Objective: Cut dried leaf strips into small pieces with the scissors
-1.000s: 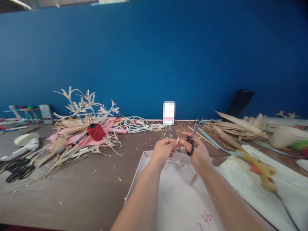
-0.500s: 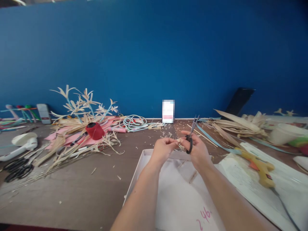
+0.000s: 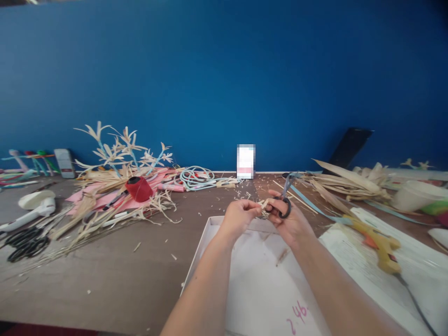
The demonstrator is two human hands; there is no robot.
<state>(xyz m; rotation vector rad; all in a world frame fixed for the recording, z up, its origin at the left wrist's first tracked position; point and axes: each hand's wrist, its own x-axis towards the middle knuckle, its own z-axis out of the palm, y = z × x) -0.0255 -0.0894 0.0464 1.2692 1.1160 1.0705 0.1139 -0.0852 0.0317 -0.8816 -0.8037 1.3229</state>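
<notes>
My left hand (image 3: 238,215) is closed in a pinch on a small pale straw piece (image 3: 263,204), held over the far rim of a shallow white box (image 3: 201,252). My right hand (image 3: 292,220) grips small scissors with black handles (image 3: 285,201), fingers through the loops and the blades pointing up and away. The fingertips of both hands meet at the straw piece. A few straw scraps lie inside the box under my hands.
A heap of dried straw, straw flowers and a red thread spool (image 3: 139,188) lies at the left. Black scissors (image 3: 21,241) and a white tool (image 3: 30,211) sit far left. A yellow glue gun (image 3: 378,243) rests on papers at the right, beside dried leaves (image 3: 345,184).
My right hand has tilted the scissors lower and to the right, and closed in on the straw piece. My left hand has stayed almost in place.
</notes>
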